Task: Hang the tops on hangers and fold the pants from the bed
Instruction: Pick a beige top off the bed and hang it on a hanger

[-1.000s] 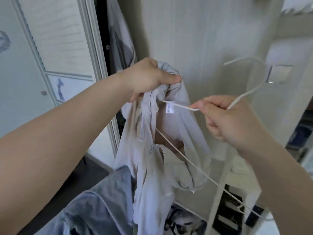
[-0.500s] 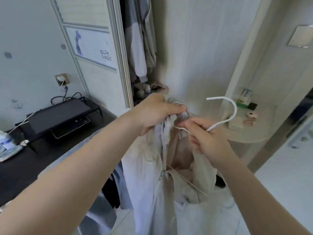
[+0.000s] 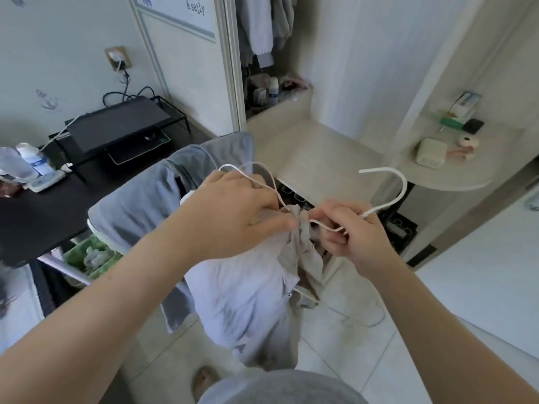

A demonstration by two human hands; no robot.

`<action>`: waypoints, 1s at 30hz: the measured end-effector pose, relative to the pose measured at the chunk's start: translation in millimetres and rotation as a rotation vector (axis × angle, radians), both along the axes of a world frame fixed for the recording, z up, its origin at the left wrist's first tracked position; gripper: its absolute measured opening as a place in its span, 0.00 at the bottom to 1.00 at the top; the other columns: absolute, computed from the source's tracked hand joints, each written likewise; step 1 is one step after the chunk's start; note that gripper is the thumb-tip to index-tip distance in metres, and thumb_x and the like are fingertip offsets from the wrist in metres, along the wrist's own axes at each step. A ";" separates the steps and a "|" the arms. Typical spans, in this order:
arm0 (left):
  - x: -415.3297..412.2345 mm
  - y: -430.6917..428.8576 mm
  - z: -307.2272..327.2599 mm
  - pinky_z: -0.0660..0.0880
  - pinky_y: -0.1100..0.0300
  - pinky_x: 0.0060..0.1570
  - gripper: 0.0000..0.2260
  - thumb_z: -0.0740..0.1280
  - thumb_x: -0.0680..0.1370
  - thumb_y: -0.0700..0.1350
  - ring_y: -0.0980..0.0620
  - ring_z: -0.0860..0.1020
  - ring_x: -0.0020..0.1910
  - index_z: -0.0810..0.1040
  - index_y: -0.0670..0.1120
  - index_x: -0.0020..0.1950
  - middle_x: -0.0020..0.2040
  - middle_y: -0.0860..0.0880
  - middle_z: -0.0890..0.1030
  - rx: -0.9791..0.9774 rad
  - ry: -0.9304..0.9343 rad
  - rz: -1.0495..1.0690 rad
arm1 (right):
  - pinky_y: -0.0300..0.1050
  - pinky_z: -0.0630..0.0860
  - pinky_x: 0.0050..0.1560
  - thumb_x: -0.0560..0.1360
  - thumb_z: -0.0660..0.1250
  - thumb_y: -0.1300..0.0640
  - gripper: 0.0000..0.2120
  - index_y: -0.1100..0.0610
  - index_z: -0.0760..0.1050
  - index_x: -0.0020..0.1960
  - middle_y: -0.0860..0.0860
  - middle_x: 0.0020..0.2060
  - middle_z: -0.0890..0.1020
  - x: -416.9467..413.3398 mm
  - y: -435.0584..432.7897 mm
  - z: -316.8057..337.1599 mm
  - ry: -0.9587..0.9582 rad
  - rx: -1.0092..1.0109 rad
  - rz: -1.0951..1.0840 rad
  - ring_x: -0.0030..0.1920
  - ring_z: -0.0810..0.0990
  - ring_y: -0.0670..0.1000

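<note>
Top (image 3: 250, 290), pale grey-lilac, hangs bunched between both hands above the tiled floor, in front of the open wardrobe (image 3: 262, 53). Step in hand, I judge: working the white wire hanger (image 3: 388, 185) into the neck. Left hand (image 3: 233, 217) is curled, fingers pinching the gathered collar along with a loop of the wire. Right hand (image 3: 347, 231) is closed around the hanger just below its hook. Next move likely calls for spreading the collar so the second shoulder seats.
</note>
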State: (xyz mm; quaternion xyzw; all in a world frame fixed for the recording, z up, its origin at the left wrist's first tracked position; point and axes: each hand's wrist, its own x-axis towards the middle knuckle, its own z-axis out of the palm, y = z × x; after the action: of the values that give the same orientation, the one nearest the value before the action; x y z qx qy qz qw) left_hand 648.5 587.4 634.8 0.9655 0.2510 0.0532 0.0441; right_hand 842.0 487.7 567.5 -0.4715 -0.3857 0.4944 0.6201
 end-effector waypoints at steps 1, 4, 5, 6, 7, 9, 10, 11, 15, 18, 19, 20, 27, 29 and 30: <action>-8.2 0.0 -5.7 0.73 0.54 0.51 0.30 0.45 0.77 0.72 0.56 0.76 0.47 0.80 0.55 0.53 0.46 0.58 0.80 -0.018 0.054 0.001 | 0.33 0.53 0.26 0.76 0.59 0.60 0.17 0.57 0.84 0.36 0.48 0.20 0.61 0.4 -1.6 -0.9 -0.017 0.004 0.008 0.22 0.55 0.45; -20.8 -14.2 -23.4 0.76 0.50 0.43 0.26 0.42 0.80 0.65 0.54 0.77 0.42 0.74 0.52 0.49 0.41 0.55 0.78 -0.038 0.104 0.059 | 0.33 0.57 0.25 0.77 0.56 0.64 0.18 0.61 0.81 0.35 0.51 0.19 0.64 -4.2 -5.8 -3.1 -0.110 0.035 0.066 0.20 0.58 0.47; -21.6 -21.2 -28.6 0.76 0.50 0.41 0.24 0.42 0.80 0.63 0.53 0.76 0.39 0.71 0.51 0.47 0.39 0.54 0.76 -0.028 0.111 0.076 | 0.34 0.58 0.25 0.78 0.55 0.66 0.18 0.65 0.79 0.35 0.53 0.19 0.64 -6.8 -6.5 -3.4 -0.150 0.043 0.077 0.20 0.59 0.48; -21.0 -28.1 -32.8 0.76 0.50 0.40 0.21 0.41 0.80 0.61 0.52 0.75 0.38 0.68 0.51 0.45 0.37 0.53 0.74 -0.016 0.128 0.090 | 0.35 0.60 0.25 0.78 0.55 0.66 0.17 0.67 0.76 0.35 0.55 0.20 0.64 -9.4 -6.7 -3.3 -0.192 0.045 0.077 0.21 0.60 0.48; -19.4 -34.6 -36.8 0.75 0.50 0.40 0.20 0.41 0.80 0.60 0.51 0.75 0.37 0.66 0.51 0.45 0.36 0.53 0.73 -0.014 0.136 0.103 | 0.35 0.60 0.25 0.78 0.55 0.65 0.17 0.69 0.74 0.34 0.56 0.20 0.65 -12.3 -6.3 -3.0 -0.235 0.045 0.076 0.21 0.61 0.48; -15.8 -46.3 -45.1 0.75 0.51 0.39 0.19 0.42 0.81 0.58 0.50 0.75 0.37 0.67 0.51 0.45 0.36 0.54 0.73 -0.019 0.102 0.119 | 0.37 0.61 0.26 0.77 0.55 0.62 0.17 0.71 0.70 0.34 0.55 0.20 0.65 -19.3 -4.8 -2.1 -0.313 0.039 0.095 0.22 0.61 0.48; -13.5 -51.5 -48.7 0.75 0.51 0.39 0.19 0.42 0.81 0.58 0.50 0.76 0.37 0.69 0.50 0.47 0.37 0.53 0.74 -0.011 0.082 0.128 | 0.37 0.60 0.26 0.78 0.55 0.62 0.17 0.71 0.68 0.34 0.53 0.20 0.65 -23.1 -4.4 -2.3 -0.341 0.038 0.111 0.23 0.62 0.48; -11.9 -55.5 -52.3 0.75 0.51 0.39 0.20 0.42 0.81 0.57 0.49 0.77 0.38 0.70 0.50 0.48 0.38 0.53 0.75 -0.004 0.064 0.139 | 0.37 0.60 0.26 0.78 0.55 0.62 0.16 0.70 0.67 0.34 0.51 0.22 0.66 -26.6 -4.2 -2.8 -0.364 0.037 0.121 0.23 0.62 0.47; -14.9 -57.5 -66.8 0.74 0.51 0.42 0.17 0.50 0.84 0.56 0.49 0.76 0.41 0.74 0.50 0.50 0.39 0.53 0.77 -0.097 -0.001 0.185 | 0.37 0.64 0.30 0.79 0.58 0.57 0.16 0.66 0.68 0.36 0.50 0.26 0.68 -33.7 -6.6 -10.9 -0.440 -0.013 0.037 0.27 0.66 0.46; -25.6 -56.6 -76.9 0.72 0.50 0.39 0.14 0.57 0.84 0.52 0.47 0.74 0.36 0.72 0.47 0.42 0.33 0.52 0.73 -0.224 -0.185 0.270 | 0.41 0.74 0.43 0.79 0.61 0.54 0.10 0.59 0.75 0.45 0.45 0.36 0.78 -30.0 -16.7 -21.3 -0.568 0.045 -0.131 0.38 0.78 0.47; -28.8 -57.0 -79.5 0.72 0.50 0.36 0.14 0.59 0.84 0.50 0.47 0.73 0.33 0.72 0.46 0.40 0.31 0.50 0.72 -0.244 -0.284 0.310 | 0.41 0.75 0.48 0.79 0.62 0.54 0.08 0.58 0.76 0.49 0.45 0.42 0.80 -27.8 -21.8 -24.9 -0.655 0.089 -0.221 0.44 0.80 0.47; -31.1 -58.0 -81.1 0.71 0.49 0.32 0.15 0.60 0.83 0.47 0.47 0.71 0.30 0.72 0.44 0.38 0.29 0.49 0.71 -0.249 -0.379 0.355 | 0.43 0.76 0.52 0.79 0.62 0.54 0.09 0.59 0.77 0.52 0.47 0.46 0.81 -26.3 -27.2 -28.1 -0.728 0.130 -0.296 0.48 0.81 0.49; -24.9 -68.8 -82.3 0.64 0.52 0.28 0.21 0.62 0.83 0.43 0.49 0.62 0.27 0.60 0.53 0.32 0.25 0.53 0.62 -0.266 -0.659 0.548 | 0.42 0.75 0.60 0.78 0.69 0.63 0.14 0.56 0.78 0.63 0.47 0.56 0.81 -52.7 -42.6 -58.7 -0.758 0.042 0.085 0.58 0.79 0.46; -25.6 -69.0 -84.2 0.63 0.52 0.28 0.21 0.62 0.83 0.42 0.49 0.61 0.27 0.60 0.54 0.32 0.25 0.53 0.62 -0.288 -0.676 0.547 | 0.39 0.74 0.58 0.76 0.70 0.59 0.13 0.57 0.78 0.60 0.46 0.50 0.82 -62.8 -41.3 -69.2 -0.782 0.049 0.127 0.53 0.79 0.45; -26.4 -69.8 -85.5 0.63 0.52 0.28 0.21 0.62 0.83 0.42 0.50 0.61 0.27 0.60 0.54 0.32 0.25 0.53 0.62 -0.298 -0.680 0.541 | 0.36 0.73 0.56 0.75 0.70 0.56 0.13 0.56 0.77 0.59 0.45 0.48 0.81 -66.9 -40.1 -73.9 -0.786 0.059 0.133 0.52 0.78 0.44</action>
State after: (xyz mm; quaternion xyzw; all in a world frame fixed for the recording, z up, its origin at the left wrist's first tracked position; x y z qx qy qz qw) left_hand 622.1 517.6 549.4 0.7762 0.4701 0.3398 0.2471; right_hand 775.1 447.6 493.5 -0.5807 -0.6373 0.3042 0.4050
